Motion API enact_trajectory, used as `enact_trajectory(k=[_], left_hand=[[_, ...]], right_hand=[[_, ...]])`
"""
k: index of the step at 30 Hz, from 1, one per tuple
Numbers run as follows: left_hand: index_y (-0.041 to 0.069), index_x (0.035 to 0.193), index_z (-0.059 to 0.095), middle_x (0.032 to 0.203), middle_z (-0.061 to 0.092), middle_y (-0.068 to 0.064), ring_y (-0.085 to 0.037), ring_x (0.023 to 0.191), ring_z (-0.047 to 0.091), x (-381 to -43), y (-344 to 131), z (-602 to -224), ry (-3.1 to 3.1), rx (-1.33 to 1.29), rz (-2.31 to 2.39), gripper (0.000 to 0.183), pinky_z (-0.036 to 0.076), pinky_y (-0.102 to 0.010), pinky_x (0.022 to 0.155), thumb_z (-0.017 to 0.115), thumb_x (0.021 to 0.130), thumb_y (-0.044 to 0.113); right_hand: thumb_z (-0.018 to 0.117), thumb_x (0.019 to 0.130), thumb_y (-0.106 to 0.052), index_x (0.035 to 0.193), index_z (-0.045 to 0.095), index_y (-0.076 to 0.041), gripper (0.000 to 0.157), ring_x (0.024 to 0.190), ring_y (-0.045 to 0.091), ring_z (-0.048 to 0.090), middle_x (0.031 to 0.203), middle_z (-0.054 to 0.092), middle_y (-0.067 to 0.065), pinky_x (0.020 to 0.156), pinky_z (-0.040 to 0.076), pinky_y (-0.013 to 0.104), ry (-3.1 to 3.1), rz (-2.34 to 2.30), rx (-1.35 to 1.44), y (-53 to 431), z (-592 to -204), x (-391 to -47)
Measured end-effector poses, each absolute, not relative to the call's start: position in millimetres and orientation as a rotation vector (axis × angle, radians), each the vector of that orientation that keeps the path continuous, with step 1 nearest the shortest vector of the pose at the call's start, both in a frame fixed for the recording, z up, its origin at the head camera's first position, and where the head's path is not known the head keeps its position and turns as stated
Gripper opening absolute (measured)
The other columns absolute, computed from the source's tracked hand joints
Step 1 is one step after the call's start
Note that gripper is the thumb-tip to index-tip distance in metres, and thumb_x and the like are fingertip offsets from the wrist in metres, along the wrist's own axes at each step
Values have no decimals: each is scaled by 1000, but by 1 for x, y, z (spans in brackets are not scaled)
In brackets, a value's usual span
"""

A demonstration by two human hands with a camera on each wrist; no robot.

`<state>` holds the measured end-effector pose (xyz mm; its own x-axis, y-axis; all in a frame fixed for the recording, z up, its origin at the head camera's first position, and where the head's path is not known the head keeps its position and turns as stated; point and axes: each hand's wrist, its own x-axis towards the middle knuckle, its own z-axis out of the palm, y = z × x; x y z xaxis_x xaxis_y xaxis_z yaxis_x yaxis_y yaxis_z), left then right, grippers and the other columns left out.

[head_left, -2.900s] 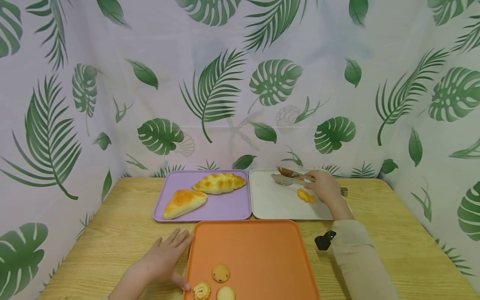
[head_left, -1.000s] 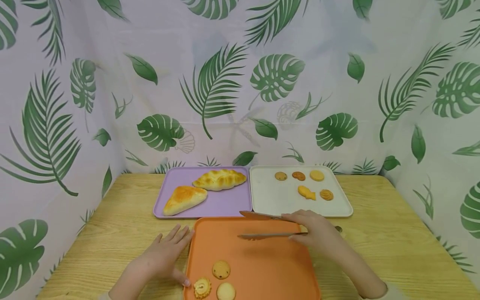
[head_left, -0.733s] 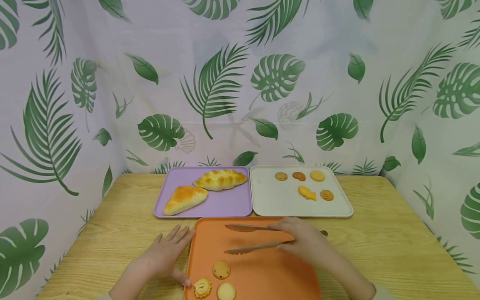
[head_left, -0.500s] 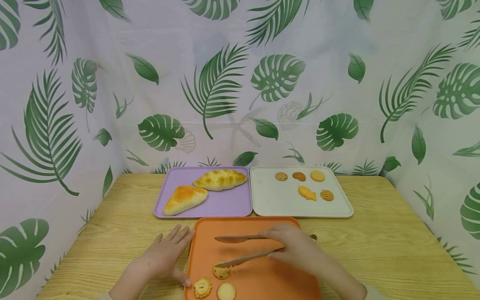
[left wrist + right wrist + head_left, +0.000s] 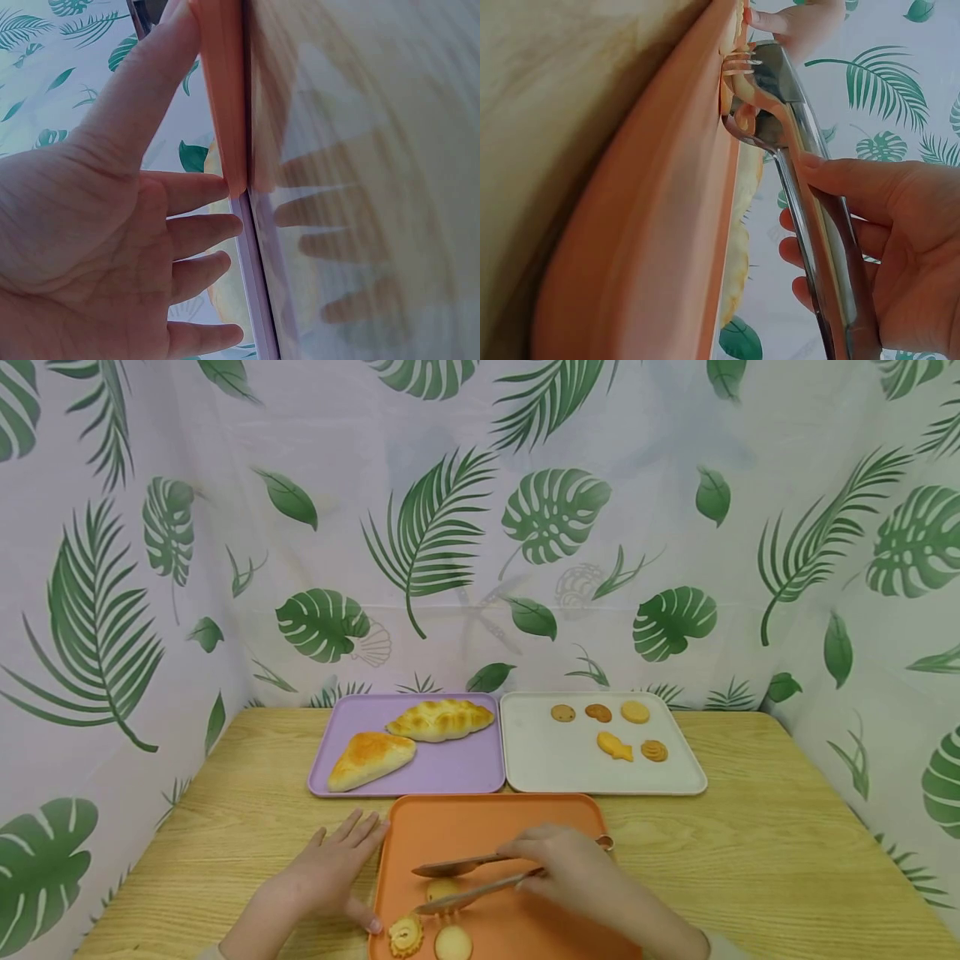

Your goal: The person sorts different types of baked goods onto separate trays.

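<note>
My right hand (image 5: 573,877) grips a pair of metal tongs (image 5: 814,217), thumb on one arm and fingers on the other. The tongs' parted tips sit low over the orange tray (image 5: 510,814), one on either side of a round dotted cookie (image 5: 441,887); whether they touch it I cannot tell. Close by lie a ruffled cookie (image 5: 405,937) and a plain round cookie (image 5: 453,943). With fingers spread, my left hand (image 5: 318,881) rests at the tray's left edge, thumb and fingertips against the rim; its palm shows in the left wrist view (image 5: 97,240).
Behind the orange tray, a purple tray (image 5: 457,772) holds a triangular bread (image 5: 371,760) and a braided bread (image 5: 441,720). Beside it, a white tray (image 5: 547,768) carries several cookies, including a fish-shaped one (image 5: 613,745). A leaf-patterned cloth (image 5: 480,543) surrounds the wooden table (image 5: 750,843).
My right hand has brought the tongs from the white tray, then left and toward me across the orange tray, to the dotted cookie. My left hand has stayed at the tray's edge.
</note>
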<state>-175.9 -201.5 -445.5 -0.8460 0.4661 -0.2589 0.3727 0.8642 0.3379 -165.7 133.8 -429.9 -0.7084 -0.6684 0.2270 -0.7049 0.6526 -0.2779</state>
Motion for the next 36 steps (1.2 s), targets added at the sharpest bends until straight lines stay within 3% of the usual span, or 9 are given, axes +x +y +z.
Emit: enact_trajectory(k=[15, 26, 32, 36], left_hand=[[7, 153, 29, 160, 25, -19, -42, 150, 15, -175, -201, -443, 2698, 607, 394, 122, 19, -75, 109, 82, 57, 61], [6, 154, 28, 160, 24, -20, -43, 150, 15, -175, -202, -442, 2690, 611, 403, 122, 18, -75, 109, 81, 58, 60], [6, 153, 28, 160, 25, -20, -43, 149, 16, -175, -202, -443, 2694, 618, 393, 122, 19, -75, 109, 81, 58, 61], [6, 153, 28, 160, 24, -20, -43, 149, 16, -175, -202, -444, 2696, 620, 385, 123, 19, -75, 109, 81, 57, 62]], right_hand=[[81, 76, -20, 113, 73, -20, 38, 99, 17, 67, 105, 73, -6, 83, 55, 37, -2790, 470, 946, 154, -426, -176], [82, 74, -16, 113, 73, -17, 39, 88, 16, 66, 98, 73, -4, 75, 55, 32, -2765, 452, 818, 172, -408, -184], [81, 76, -14, 115, 73, -13, 40, 91, 20, 67, 101, 73, 0, 77, 56, 37, -2771, 490, 749, 184, -395, -186], [80, 77, -13, 116, 72, -12, 39, 90, 20, 66, 103, 73, 1, 73, 54, 33, -2758, 527, 713, 193, -391, -190]])
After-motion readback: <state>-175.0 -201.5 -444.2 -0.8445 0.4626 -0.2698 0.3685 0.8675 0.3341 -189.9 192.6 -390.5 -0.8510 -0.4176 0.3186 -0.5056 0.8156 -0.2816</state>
